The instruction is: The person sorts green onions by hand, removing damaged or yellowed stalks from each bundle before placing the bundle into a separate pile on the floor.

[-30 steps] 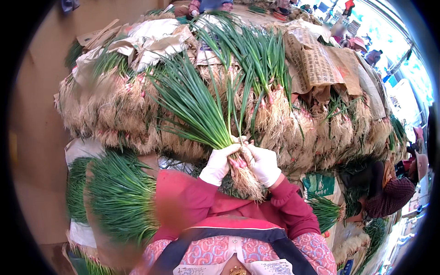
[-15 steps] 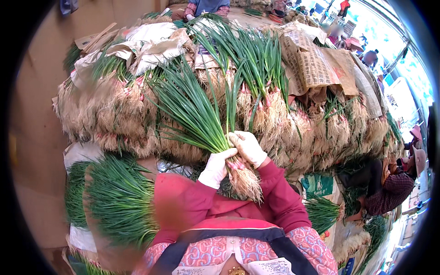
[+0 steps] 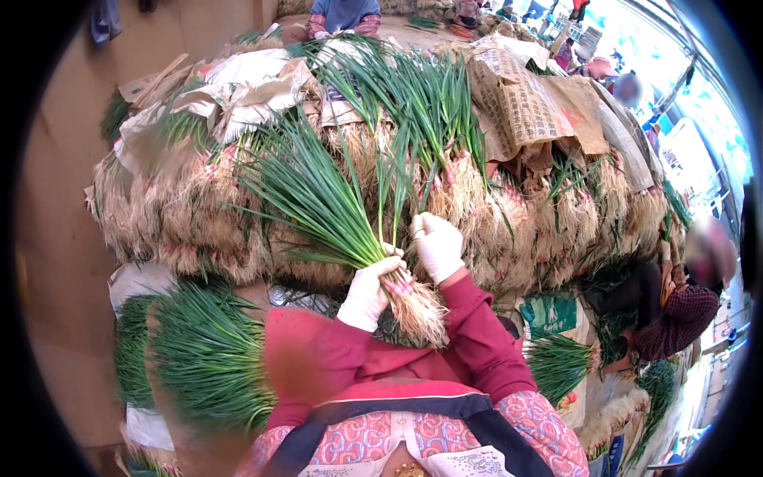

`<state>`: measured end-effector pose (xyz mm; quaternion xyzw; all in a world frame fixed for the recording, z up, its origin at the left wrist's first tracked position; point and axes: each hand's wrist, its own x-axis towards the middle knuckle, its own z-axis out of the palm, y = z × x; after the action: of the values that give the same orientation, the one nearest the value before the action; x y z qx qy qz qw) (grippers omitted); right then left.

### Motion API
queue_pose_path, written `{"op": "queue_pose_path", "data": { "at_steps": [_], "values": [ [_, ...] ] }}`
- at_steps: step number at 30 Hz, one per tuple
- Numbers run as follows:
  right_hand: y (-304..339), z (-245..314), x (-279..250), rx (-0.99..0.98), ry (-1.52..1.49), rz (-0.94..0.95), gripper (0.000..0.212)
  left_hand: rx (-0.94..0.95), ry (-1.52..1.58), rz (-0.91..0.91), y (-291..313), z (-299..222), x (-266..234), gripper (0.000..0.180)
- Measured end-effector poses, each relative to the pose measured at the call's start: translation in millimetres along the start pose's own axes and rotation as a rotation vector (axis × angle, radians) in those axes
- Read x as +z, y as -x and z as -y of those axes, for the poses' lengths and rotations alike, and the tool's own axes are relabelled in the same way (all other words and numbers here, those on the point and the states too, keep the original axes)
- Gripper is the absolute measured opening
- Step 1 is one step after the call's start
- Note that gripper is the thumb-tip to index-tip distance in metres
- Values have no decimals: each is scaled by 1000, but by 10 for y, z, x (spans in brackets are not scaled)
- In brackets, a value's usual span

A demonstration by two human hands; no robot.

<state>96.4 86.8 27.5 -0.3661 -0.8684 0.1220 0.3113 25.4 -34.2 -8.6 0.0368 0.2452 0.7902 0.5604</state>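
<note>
1. Brown surface (image 3: 60, 238) down the far left here, wall or floor I can't tell, with a blue cloth (image 3: 105, 22) hanging at its top.
2. Next along, a leafy green bundle (image 3: 208, 350) lies low beside the person.
3. Behind it stretches the long heap (image 3: 179, 211), pale roots facing us, crumpled whitish sheets (image 3: 258, 87) draped on top.
4. Centre now: the left hand (image 3: 367, 296), gloved in white, is wrapped round a bunch of green onions (image 3: 330, 211), held above the lap, leaves fanning up-left, roots down-right.
5. Just right of that bunch, the right hand (image 3: 439, 248) has its fingers curled in; whether they pinch anything, I can't tell.
6. Further right, printed brown paper (image 3: 517, 103) covers the heap; below sits a green-and-white bag (image 3: 548, 316).
7. Far right, a co-worker (image 3: 679, 318) in a dark checked top, under bright light.
</note>
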Motion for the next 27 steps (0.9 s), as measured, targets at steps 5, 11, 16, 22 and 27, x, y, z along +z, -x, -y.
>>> {"op": "queue_pose_path", "data": {
  "at_steps": [5,11,16,22,27],
  "values": [
    [-161,229,-495,-86,6,514,36,-37,144,52,-91,-12,-260,32],
    [-993,-926,-540,111,-51,-244,23,-55,245,175,-33,-3,41,42],
    [-978,-1440,-237,255,-24,91,24,-40,218,172,-50,-6,-41,43],
    [-934,-1425,-364,323,-885,-52,20,-18,146,158,-49,-9,-81,42],
    [-833,-1647,-444,199,150,-301,24,-20,172,156,-52,-2,-26,44]
  ]
}}
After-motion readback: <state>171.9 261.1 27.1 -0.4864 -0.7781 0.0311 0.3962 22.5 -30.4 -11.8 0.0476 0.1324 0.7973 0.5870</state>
